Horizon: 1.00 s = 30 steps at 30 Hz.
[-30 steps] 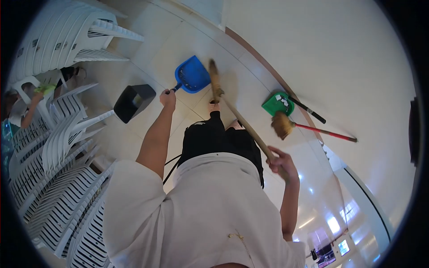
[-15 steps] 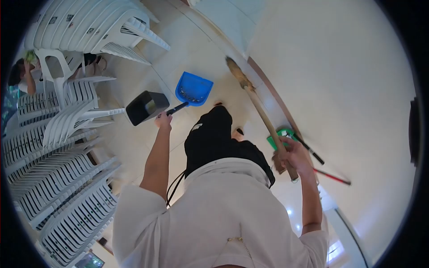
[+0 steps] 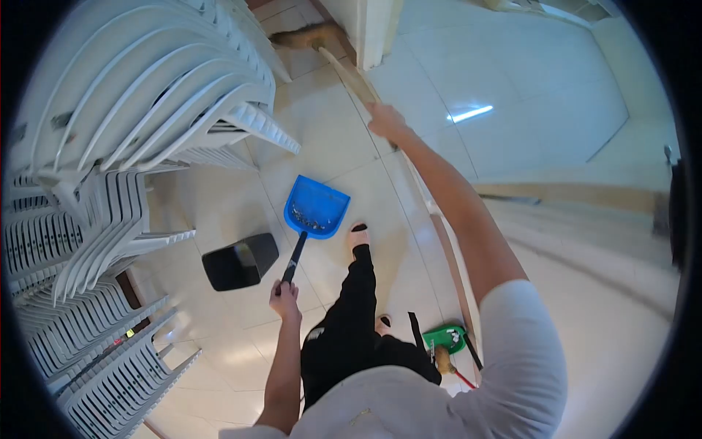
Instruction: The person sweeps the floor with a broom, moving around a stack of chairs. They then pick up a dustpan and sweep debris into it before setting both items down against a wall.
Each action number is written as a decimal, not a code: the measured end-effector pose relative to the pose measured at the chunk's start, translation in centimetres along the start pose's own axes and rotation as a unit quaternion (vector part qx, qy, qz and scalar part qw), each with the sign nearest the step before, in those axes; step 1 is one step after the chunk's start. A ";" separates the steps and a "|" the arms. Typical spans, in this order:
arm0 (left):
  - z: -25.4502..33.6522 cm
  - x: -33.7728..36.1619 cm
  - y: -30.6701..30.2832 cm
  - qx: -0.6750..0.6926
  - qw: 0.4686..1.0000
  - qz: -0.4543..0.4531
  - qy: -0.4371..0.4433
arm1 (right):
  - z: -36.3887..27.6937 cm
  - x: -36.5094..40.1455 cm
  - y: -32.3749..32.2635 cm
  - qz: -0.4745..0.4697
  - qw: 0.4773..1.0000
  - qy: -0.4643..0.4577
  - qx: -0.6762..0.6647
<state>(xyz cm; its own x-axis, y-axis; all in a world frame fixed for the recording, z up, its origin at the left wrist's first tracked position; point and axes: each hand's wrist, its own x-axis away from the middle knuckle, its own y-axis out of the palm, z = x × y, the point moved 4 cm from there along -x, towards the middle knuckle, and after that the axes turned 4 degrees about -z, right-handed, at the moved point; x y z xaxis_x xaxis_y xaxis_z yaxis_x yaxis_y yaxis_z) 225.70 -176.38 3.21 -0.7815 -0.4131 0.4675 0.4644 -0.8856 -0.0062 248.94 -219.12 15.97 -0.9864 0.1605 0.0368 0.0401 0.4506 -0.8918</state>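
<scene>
My left hand [image 3: 285, 300] is closed around the black handle of a blue dustpan [image 3: 316, 207], which holds small dark debris. My right hand [image 3: 385, 121] grips the pale handle of a broom; its brown bristles [image 3: 303, 36] touch the floor near the wall corner at the top. A black bin [image 3: 241, 262] stands on the floor left of the dustpan.
Stacks of white plastic chairs [image 3: 175, 88] fill the left side. A green dustpan [image 3: 444, 339] with bits in it and a small brush with a red handle [image 3: 463, 379] lie by the low ledge at lower right. A white door frame [image 3: 371, 33] rises at the top.
My right hand has swung forward with the broom, from low at my right side to the top by the door frame. The blue dustpan appears lower, and its handle now points downward.
</scene>
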 end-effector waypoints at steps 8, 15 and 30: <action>3.2 -0.9 7.7 -0.082 0.996 0.029 -0.008 | 8.6 -11.7 9.7 -0.074 0.988 0.135 0.024; 2.8 -7.2 9.0 -0.353 0.930 0.025 0.102 | 4.3 18.4 8.7 -0.225 0.942 0.236 -0.075; 3.0 -9.6 5.7 -0.292 0.956 -0.006 0.003 | -0.1 34.4 -9.8 -0.260 0.754 0.440 -0.412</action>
<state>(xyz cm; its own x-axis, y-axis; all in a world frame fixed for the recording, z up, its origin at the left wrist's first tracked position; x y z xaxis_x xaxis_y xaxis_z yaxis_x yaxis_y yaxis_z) 237.14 -176.82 1.33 -0.7891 -0.4016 0.4649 0.1446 -0.8569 -0.4949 214.58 -217.98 26.05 -0.4293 0.1314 0.8935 0.1277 0.9883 -0.0840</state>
